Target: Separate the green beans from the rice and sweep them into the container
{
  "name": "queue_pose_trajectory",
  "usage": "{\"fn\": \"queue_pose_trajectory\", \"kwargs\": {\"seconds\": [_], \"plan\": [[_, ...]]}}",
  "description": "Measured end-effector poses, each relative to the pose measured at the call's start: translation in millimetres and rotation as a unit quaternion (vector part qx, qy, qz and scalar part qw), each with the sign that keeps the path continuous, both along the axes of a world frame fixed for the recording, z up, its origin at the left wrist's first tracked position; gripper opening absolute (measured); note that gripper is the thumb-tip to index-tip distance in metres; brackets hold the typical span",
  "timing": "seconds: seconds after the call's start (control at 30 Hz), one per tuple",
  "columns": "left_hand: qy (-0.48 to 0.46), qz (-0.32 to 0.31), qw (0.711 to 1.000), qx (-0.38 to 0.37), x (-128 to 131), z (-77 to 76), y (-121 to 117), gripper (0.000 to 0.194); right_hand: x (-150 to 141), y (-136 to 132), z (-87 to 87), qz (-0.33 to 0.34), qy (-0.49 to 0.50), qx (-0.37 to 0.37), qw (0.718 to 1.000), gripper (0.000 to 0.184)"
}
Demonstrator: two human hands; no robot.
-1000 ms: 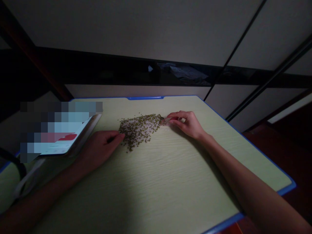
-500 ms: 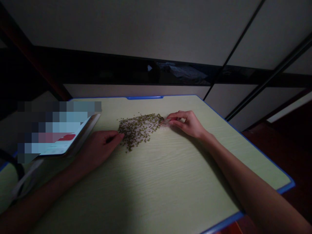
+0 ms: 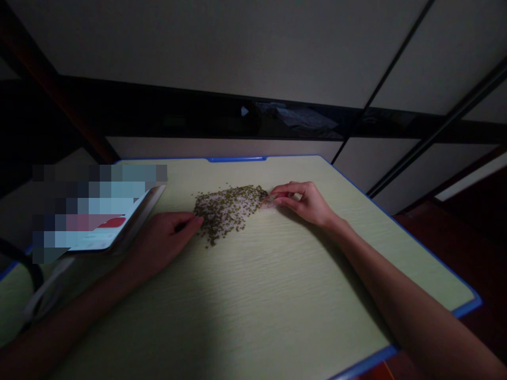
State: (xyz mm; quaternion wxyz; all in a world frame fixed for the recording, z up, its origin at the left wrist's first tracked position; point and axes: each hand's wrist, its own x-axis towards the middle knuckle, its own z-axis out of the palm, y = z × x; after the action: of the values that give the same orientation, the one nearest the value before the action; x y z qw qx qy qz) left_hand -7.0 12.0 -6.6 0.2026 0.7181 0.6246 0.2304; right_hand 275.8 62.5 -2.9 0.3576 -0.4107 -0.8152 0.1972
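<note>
A thin spread of small green beans, like mung beans, mixed with white rice-like grains (image 3: 227, 211) lies on the light yellow-green table (image 3: 277, 295). At the left edge of the spread is my left hand (image 3: 170, 235), thumb and fingers closed together; whatever they may hold is hidden. My right hand (image 3: 303, 200) is at the opposite edge, its fingertips pinching a small piece of clear plastic (image 3: 268, 201), perhaps a bag, that touches the beans there. The far side of the plastic blends into the grains.
A tablet-like device with a lit screen (image 3: 103, 237), partly blurred out, leans left of my left hand. A pale strap or cable (image 3: 49, 290) lies below it. Blue trim (image 3: 237, 159) edges the table, and pale cabinet panels (image 3: 222, 53) stand behind it.
The whole view has shifted very slightly. Both hands and the grains otherwise look the same.
</note>
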Motion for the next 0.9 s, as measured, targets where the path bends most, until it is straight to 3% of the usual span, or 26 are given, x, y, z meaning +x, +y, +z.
{"fn": "queue_pose_trajectory", "kwargs": {"seconds": [0.67,0.9], "plan": [[-0.008,0.004,1.0,0.001,0.8,2.1,-1.0,0.04,-2.5,-2.3,2.3,0.026,0.002,0.004,1.0,0.019],[-0.004,0.009,1.0,-0.011,2.2,4.3,-2.1,0.04,-5.1,-2.5,1.0,-0.003,-0.009,0.017,1.0,0.02]]}}
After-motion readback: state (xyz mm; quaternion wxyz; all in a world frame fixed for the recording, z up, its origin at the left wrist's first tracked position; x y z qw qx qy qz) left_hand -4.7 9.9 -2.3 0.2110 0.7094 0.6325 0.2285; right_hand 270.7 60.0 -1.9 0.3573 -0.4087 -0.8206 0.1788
